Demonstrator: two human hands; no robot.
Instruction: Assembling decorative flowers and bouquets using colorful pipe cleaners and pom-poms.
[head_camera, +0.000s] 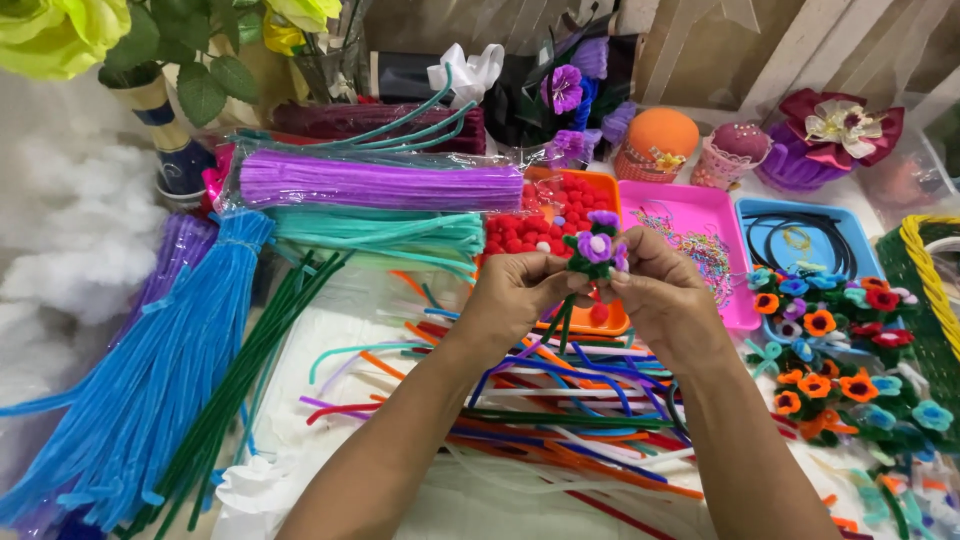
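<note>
Both hands meet at the centre of the view around a small pipe-cleaner flower (597, 244) with purple blooms and green leaves. My left hand (517, 292) pinches its green stem from the left, and my right hand (660, 290) grips it from the right. The stem hangs down between the two hands. Under the hands lies a loose heap of mixed-colour pipe cleaners (560, 400) on a white surface.
Bundles of blue (150, 380), dark green (235, 390), purple (380, 183) and teal (380, 232) pipe cleaners lie left. An orange tray of red pompoms (545, 225), a pink tray (690, 235) and a blue tray (805, 235) sit behind. Finished flowers (840, 340) and a woven basket (925, 280) are right.
</note>
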